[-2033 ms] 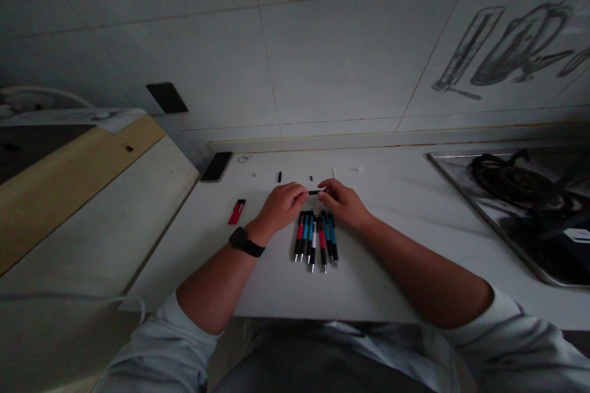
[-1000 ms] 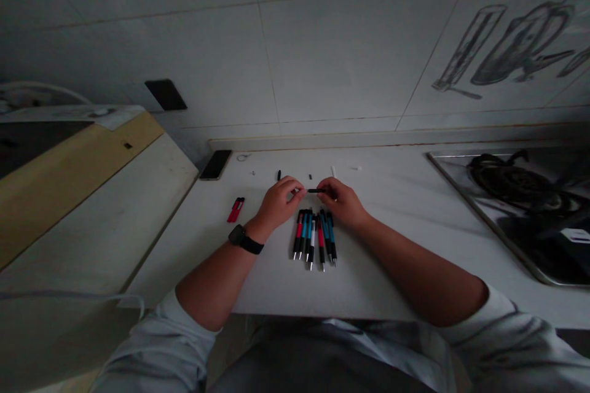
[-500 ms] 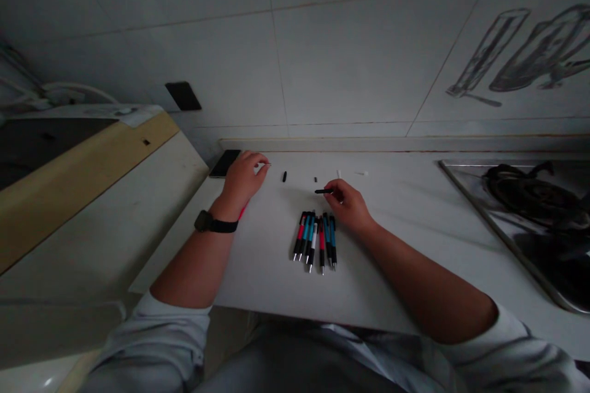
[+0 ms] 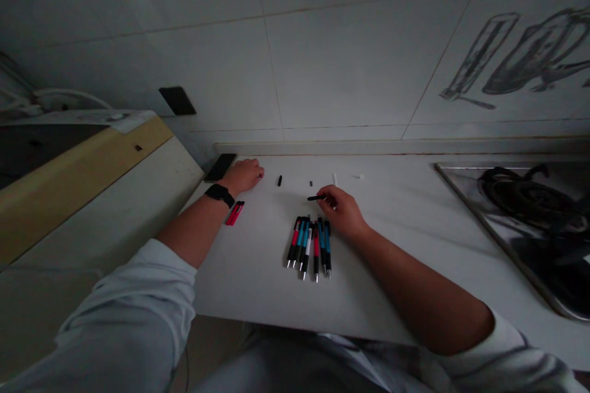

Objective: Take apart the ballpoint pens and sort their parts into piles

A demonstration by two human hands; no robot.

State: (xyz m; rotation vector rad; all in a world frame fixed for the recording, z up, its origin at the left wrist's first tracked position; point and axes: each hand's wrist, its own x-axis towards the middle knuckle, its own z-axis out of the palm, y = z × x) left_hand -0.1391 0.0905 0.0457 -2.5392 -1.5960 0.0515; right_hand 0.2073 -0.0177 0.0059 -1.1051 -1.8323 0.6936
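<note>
My right hand rests on the white counter and pinches a short black pen part that sticks out to the left. Just below it lies a row of several pens in red, blue, white and black, tips toward me. My left hand, with a black watch on the wrist, reaches to the far left of the counter, fingers curled down on the surface beside a dark phone. Whether it holds anything is hidden. Two red pen barrels lie under my left wrist.
Small loose parts sit along the back of the counter: a black piece, a tiny dark bit, a white tube and a white bit. A gas hob fills the right. A wooden-edged board lies left.
My left hand has left the black part and moved left and back toward the phone. My right hand keeps the black part. The view has shifted slightly.
</note>
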